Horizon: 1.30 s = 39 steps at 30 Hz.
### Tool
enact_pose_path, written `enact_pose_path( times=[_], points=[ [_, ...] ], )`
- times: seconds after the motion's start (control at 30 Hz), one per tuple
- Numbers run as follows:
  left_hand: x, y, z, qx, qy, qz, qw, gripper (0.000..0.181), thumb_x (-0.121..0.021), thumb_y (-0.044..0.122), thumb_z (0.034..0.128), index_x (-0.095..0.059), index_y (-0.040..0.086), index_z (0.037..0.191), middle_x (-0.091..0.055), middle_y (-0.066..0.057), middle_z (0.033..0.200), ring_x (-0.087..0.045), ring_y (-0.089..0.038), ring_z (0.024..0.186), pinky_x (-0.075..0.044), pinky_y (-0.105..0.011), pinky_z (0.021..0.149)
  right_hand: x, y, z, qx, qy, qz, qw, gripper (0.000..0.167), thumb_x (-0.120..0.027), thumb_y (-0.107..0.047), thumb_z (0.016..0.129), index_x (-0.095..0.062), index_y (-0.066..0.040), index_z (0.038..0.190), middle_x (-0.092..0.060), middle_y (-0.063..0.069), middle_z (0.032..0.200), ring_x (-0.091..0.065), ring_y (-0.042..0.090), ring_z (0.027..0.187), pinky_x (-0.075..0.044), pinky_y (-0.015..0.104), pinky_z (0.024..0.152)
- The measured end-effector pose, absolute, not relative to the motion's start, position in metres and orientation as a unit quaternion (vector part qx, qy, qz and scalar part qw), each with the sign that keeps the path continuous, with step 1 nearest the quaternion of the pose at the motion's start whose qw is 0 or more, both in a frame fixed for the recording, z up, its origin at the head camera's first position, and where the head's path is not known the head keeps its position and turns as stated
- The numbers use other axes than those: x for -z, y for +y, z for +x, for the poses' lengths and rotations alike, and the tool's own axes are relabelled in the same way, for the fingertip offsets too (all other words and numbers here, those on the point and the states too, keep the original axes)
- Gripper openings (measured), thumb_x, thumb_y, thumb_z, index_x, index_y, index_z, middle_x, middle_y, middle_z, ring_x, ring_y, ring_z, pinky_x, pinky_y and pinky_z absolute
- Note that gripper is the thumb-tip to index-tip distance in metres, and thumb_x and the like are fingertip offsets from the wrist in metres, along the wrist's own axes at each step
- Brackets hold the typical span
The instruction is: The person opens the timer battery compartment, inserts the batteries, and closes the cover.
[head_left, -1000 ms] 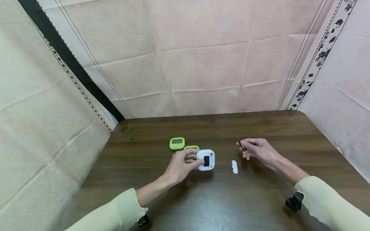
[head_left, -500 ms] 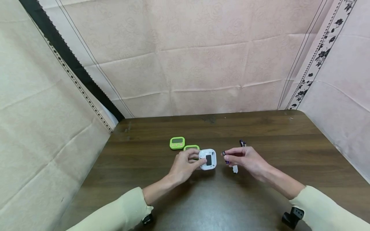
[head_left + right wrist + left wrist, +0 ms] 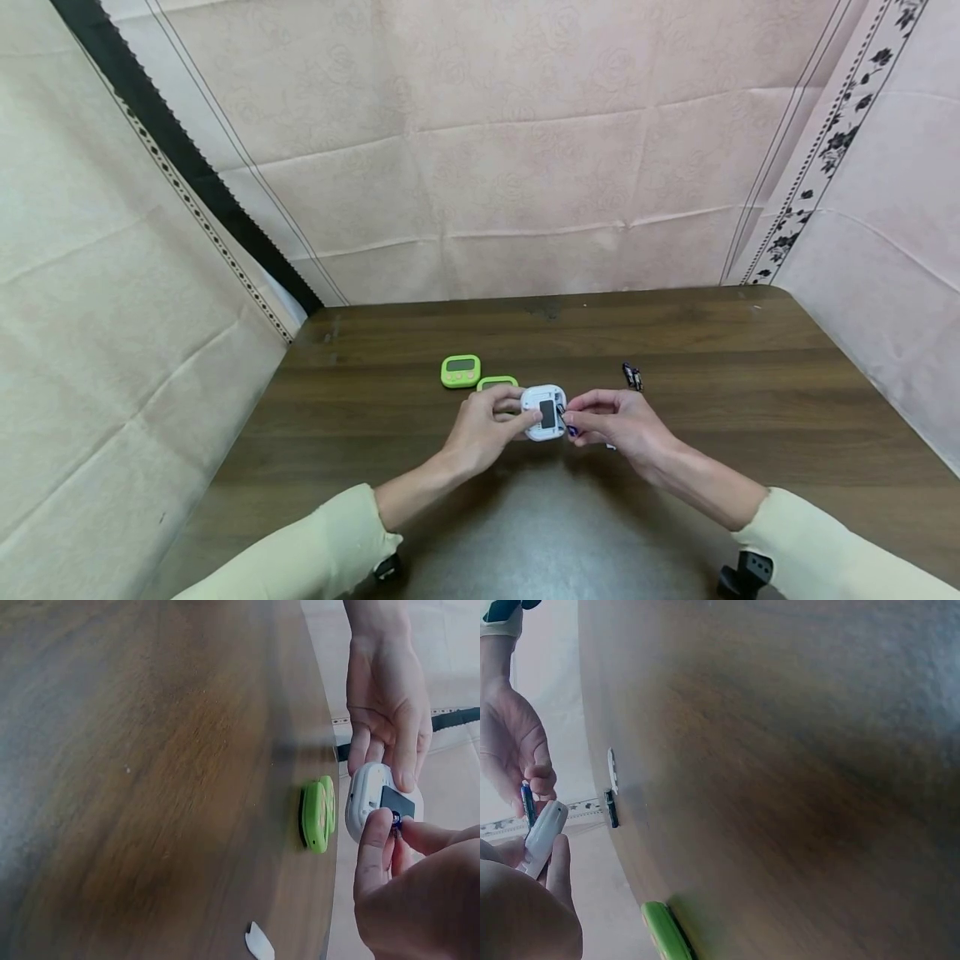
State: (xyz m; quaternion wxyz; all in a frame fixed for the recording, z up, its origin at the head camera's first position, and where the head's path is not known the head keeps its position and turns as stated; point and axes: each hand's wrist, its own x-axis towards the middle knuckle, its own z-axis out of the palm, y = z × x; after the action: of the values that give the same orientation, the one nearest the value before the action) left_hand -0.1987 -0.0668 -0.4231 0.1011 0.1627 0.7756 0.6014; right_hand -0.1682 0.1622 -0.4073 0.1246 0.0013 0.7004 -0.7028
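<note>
A white timer (image 3: 547, 412), its back with a black rectangle facing up, is held by my left hand (image 3: 480, 429), the thumb on the back. My right hand (image 3: 630, 429) pinches a small dark battery (image 3: 529, 804) at the timer's right edge, by the slot there. Its end shows between the fingertips in the right wrist view; the fingers hide how far it sits in the slot. Another dark battery (image 3: 632, 377) lies on the table beyond the right hand. A white battery cover (image 3: 259, 943) lies close by, mostly hidden by that hand in the head view.
Two green timers, one (image 3: 461, 372) fully visible and one (image 3: 498, 382) partly behind the left hand, lie on the brown wooden table (image 3: 375, 350). Pale cloth (image 3: 525, 167) hangs behind the table and at both sides.
My right hand has moved left from the battery lying on the table, bringing one battery to the white timer. The left hand has shifted slightly right with the timer.
</note>
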Motion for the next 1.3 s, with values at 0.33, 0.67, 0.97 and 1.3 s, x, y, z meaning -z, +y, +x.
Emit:
enact_pose_path(
  times=[0.33,0.67,0.97,1.3],
  points=[
    [0.423,-0.060,-0.195,-0.678,0.708,0.130,0.151,0.027,-0.074,0.004,0.1000,-0.067,-0.009,0.123,-0.077,-0.020,0.109,-0.077,-0.025,0.096,-0.067,-0.037,0.082,0.410,0.159,-0.172,0.702,0.704,0.011,0.106,0.027,-0.079,-0.004,0.096,-0.063,0.008,0.115,-0.073,0.007,0.091,-0.067,0.017,0.073,-0.063,0.027,0.067],
    [0.424,-0.064,-0.197,-0.704,0.675,0.101,0.199,0.034,-0.071,0.006,0.1027,-0.063,-0.013,0.130,-0.075,-0.024,0.117,-0.076,-0.025,0.100,-0.066,-0.038,0.087,0.417,0.162,-0.171,0.689,0.718,-0.030,0.097,0.043,-0.075,-0.019,0.102,-0.056,0.005,0.133,-0.069,0.012,0.108,-0.063,0.021,0.080,-0.057,0.027,0.065],
    [0.421,-0.072,-0.199,-0.705,0.668,0.087,0.222,0.034,-0.070,0.007,0.1034,-0.063,-0.013,0.130,-0.074,-0.024,0.117,-0.075,-0.022,0.095,-0.066,-0.037,0.087,0.422,0.173,-0.173,0.648,0.726,-0.207,0.101,0.072,-0.078,-0.006,0.097,-0.042,0.005,0.158,-0.047,0.022,0.160,-0.051,0.044,0.142,-0.058,0.030,0.102],
    [0.418,-0.074,-0.198,-0.694,0.673,0.099,0.237,0.032,-0.070,0.007,0.1034,-0.064,-0.011,0.129,-0.076,-0.022,0.114,-0.075,-0.022,0.092,-0.067,-0.037,0.086,0.424,0.171,-0.171,0.675,0.709,-0.176,0.106,0.062,-0.079,-0.002,0.095,-0.052,0.010,0.150,-0.051,0.026,0.153,-0.053,0.040,0.138,-0.056,0.030,0.103]
  ],
)
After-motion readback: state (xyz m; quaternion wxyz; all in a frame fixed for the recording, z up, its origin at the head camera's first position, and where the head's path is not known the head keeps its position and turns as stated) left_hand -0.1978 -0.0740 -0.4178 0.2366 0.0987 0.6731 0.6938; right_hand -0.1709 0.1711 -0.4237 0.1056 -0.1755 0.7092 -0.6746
